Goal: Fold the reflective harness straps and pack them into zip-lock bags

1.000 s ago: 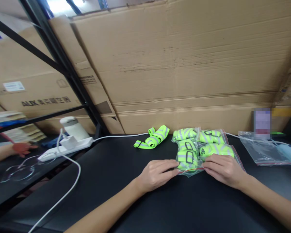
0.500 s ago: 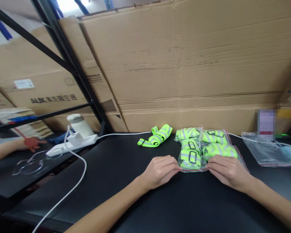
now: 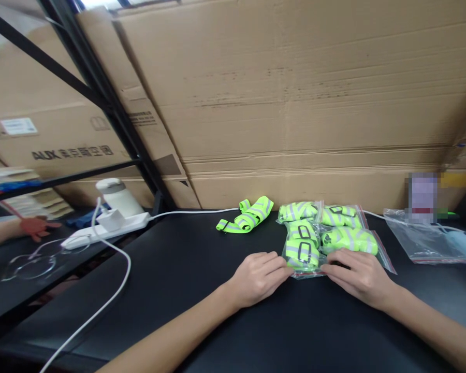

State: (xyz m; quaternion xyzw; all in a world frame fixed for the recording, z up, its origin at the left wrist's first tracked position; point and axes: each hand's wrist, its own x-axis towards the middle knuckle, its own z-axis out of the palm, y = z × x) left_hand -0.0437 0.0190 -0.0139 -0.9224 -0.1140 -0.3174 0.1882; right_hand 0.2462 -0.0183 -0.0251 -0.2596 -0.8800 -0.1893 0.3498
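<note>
A clear zip bag (image 3: 302, 253) with a rolled neon-yellow reflective strap and black buckles inside lies on the black table in front of me. My left hand (image 3: 258, 278) pinches the left end of its near, red-lined edge. The right end of that edge is between the thumb and fingers of my right hand (image 3: 359, 277). Touching it or close by are several more bagged straps, one bagged strap (image 3: 349, 241) just beyond my right hand. Farther left, a loose reflective strap (image 3: 252, 215) lies partly rolled, outside any bag.
Flat clear bags (image 3: 411, 243) lie at the right by a blurred purple item (image 3: 423, 197). A white power strip (image 3: 108, 230) and a pale bottle (image 3: 118, 197) stand left. Cardboard (image 3: 295, 103) walls the back. Another person's arm (image 3: 2, 233) shows at far left.
My right hand has shifted slightly left along the bag's edge, closer to my left hand, and the edge now looks wrinkled. The whole view has turned a little.
</note>
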